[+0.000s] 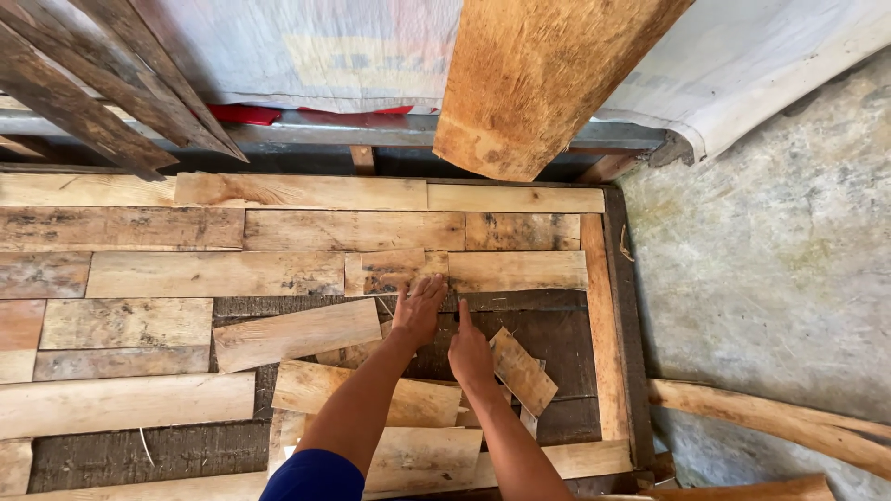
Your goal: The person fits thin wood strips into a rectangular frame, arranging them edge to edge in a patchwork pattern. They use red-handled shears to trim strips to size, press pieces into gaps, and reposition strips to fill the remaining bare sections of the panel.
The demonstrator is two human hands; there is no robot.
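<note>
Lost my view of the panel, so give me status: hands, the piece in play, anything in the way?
Left hand flat on small wood piece in the plank row. Right hand beside it, finger pointing. Loose offcuts lie nearby.

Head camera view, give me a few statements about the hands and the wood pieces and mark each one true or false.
1. The left hand lies flat on a small wood piece. True.
2. The right hand grips a hammer. False: it holds no tool and rests by a short plank.
3. A thick log leans in above the panel. True.
4. The floor on the right is green grass. False: it is grey concrete.
</note>
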